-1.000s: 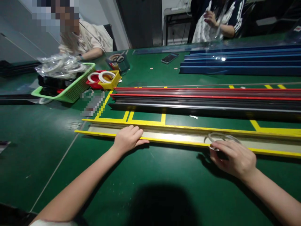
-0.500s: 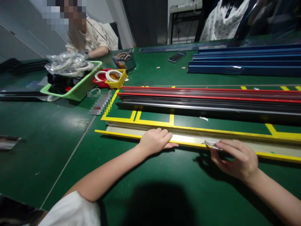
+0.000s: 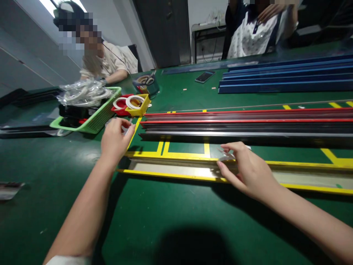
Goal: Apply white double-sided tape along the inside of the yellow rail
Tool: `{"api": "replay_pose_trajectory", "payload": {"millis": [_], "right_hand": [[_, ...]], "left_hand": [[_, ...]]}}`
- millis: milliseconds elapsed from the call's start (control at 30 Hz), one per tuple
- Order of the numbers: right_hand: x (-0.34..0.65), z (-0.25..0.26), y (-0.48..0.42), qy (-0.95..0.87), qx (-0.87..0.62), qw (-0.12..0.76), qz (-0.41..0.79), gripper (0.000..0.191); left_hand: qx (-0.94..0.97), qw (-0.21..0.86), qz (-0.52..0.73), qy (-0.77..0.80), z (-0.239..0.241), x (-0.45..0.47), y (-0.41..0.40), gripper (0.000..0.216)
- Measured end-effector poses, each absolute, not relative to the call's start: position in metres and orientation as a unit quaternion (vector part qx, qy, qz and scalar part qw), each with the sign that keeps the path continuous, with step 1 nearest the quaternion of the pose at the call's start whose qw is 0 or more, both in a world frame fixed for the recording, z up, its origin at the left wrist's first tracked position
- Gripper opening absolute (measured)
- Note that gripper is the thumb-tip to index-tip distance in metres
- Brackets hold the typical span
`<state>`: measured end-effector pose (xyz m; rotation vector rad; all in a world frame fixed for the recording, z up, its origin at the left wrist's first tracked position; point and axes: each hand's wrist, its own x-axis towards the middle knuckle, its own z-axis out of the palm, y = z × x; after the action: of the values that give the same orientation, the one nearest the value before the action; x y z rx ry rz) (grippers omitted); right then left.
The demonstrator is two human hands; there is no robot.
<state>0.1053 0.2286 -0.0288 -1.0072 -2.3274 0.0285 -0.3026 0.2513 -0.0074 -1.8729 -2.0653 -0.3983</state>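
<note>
A long yellow-edged profile (image 3: pixel 171 170) with a pale inner channel lies across the green table in front of me. My left hand (image 3: pixel 114 138) is beyond its left end, fingers curled around a pale, shiny plastic piece (image 3: pixel 127 129) that mostly hides behind them. Over the profile, my right hand (image 3: pixel 245 167) pinches a small, thin, see-through piece (image 3: pixel 226 156) between thumb and fingers. What exactly that piece is, I cannot make out.
Behind the profile lie red-edged profiles (image 3: pixel 248 120) and a black one (image 3: pixel 193 137), then blue ones (image 3: pixel 275 87). A green basket (image 3: pixel 95 119), tape rolls in a yellow box (image 3: pixel 143 106), a phone (image 3: pixel 204 76) and two people are farther back.
My left hand has left the yellow-edged profile and reached forward and left to where a plastic packet lay. My right hand has moved left and slightly up, still holding the thin piece.
</note>
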Motion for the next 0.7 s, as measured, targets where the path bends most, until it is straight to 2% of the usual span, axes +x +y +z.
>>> {"api": "replay_pose_trajectory", "payload": {"millis": [167, 400, 700], "right_hand": [[0.088, -0.043, 0.229, -0.905, -0.345, 0.247, 0.04, 0.042], [0.094, -0.047, 0.225, -0.898, -0.366, 0.237, 0.052, 0.043], [0.092, -0.048, 0.225, -0.903, -0.361, 0.232, 0.03, 0.048]], "left_hand": [[-0.617, 0.134, -0.052, -0.774, -0.026, -0.388, 0.307, 0.064], [-0.619, 0.096, 0.008, -0.779, -0.054, -0.41, 0.325, 0.052], [-0.59, 0.153, -0.035, -0.792, -0.072, -0.399, 0.273, 0.044]]}}
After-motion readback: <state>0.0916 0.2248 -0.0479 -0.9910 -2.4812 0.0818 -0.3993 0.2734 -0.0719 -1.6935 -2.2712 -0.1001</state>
